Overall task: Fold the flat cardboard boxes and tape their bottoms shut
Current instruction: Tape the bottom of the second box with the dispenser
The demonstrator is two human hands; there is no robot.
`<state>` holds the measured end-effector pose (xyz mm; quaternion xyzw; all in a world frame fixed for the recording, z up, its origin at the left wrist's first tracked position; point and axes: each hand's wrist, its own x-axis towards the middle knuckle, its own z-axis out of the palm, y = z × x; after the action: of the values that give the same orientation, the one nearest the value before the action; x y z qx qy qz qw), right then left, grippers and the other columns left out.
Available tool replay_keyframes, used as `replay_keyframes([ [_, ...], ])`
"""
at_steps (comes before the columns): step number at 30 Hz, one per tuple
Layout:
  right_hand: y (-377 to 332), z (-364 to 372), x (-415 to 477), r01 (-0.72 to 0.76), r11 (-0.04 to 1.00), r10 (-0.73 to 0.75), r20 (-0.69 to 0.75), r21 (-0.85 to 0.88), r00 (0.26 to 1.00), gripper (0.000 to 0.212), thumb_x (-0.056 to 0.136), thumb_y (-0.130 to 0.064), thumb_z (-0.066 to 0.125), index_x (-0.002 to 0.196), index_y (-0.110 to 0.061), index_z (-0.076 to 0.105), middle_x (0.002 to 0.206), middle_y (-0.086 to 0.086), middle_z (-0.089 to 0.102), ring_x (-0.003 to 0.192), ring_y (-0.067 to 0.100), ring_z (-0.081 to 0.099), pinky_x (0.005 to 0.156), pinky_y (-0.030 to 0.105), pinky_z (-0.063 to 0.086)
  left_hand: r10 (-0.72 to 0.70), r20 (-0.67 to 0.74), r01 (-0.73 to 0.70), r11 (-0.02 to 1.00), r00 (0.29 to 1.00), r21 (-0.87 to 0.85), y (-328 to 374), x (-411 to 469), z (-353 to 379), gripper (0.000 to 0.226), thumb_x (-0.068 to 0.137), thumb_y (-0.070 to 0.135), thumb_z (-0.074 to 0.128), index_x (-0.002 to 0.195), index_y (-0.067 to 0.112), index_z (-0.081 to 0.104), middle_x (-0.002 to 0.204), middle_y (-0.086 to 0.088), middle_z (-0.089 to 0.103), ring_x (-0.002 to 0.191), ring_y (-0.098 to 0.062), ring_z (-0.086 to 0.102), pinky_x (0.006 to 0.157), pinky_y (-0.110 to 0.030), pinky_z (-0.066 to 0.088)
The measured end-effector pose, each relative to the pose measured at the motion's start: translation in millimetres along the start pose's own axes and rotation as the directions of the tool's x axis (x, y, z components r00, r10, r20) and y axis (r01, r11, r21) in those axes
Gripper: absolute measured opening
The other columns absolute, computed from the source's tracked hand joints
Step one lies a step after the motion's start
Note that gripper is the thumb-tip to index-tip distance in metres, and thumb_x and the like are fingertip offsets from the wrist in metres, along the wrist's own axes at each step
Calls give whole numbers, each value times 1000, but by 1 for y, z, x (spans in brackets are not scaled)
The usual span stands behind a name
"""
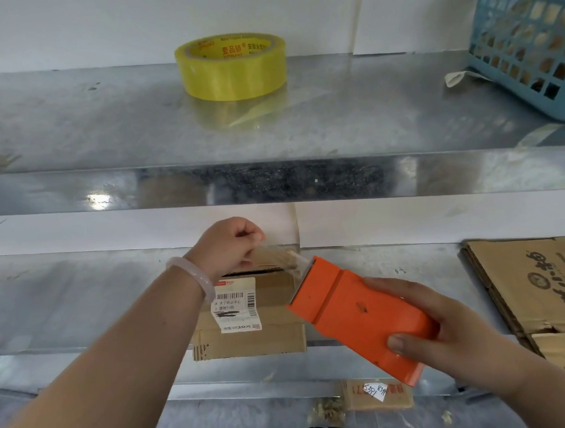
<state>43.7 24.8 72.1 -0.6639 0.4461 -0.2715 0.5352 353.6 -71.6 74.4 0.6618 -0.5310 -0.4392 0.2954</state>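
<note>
Steel shelf (pixel 83 306) bears a cardboard box (pixel 248 343); left hand (pixel 225 246) pinches clear tape (pixel 277 256), right hand (pixel 444 329) grips the orange dispenser (pixel 355 314). If the strip slackens, it may stick to itself.

The upper shelf (pixel 73 126) hangs above the surface (pixel 66 307), capping headroom over the small box (pixel 248 341). Left of the box the surface lies open; on its right, the orange dispenser (pixel 355 314) and right hand (pixel 451 332) fill the gap toward the flat cardboard stack (pixel 514 286). A tape strip (pixel 277 256) pinched by the left hand (pixel 225 246) spans above the box.
</note>
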Motion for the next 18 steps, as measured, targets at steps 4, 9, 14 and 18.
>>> replay_keyframes([
  [4,1,-8,-5,-29,1000,29,-1,-10,1000,57,73,-28,74,117,-61,57,117,-30,60,103,8,64,78,25,55,-31,-107,30,1000,994,-4,-3,2,-9,11,98,13,56,94,13,66,78,-4,60,73,-14,59,75,-34,60],
  [9,6,-16,-11,-55,998,55,-2,-39,999,58,74,-29,75,119,-61,55,115,-31,59,102,8,65,78,27,56,-22,-232,31,999,972,32,-6,0,-15,15,100,12,49,98,14,64,86,-7,61,78,-16,59,67,-28,56],
  [14,10,-25,-18,-64,996,63,-14,-65,998,57,72,-27,75,114,-63,57,110,-30,62,99,8,66,77,25,56,-70,-398,51,997,915,-58,-8,0,-27,18,101,14,44,103,12,62,87,-8,59,78,-17,57,68,-31,56],
  [18,11,-29,-17,-86,985,82,-37,-151,996,57,71,-37,74,112,-70,52,110,-36,59,97,3,66,78,22,56,-31,-409,15,999,912,-41,-6,-8,-29,17,101,14,46,92,19,59,89,-7,62,81,-16,62,79,-38,59],
])
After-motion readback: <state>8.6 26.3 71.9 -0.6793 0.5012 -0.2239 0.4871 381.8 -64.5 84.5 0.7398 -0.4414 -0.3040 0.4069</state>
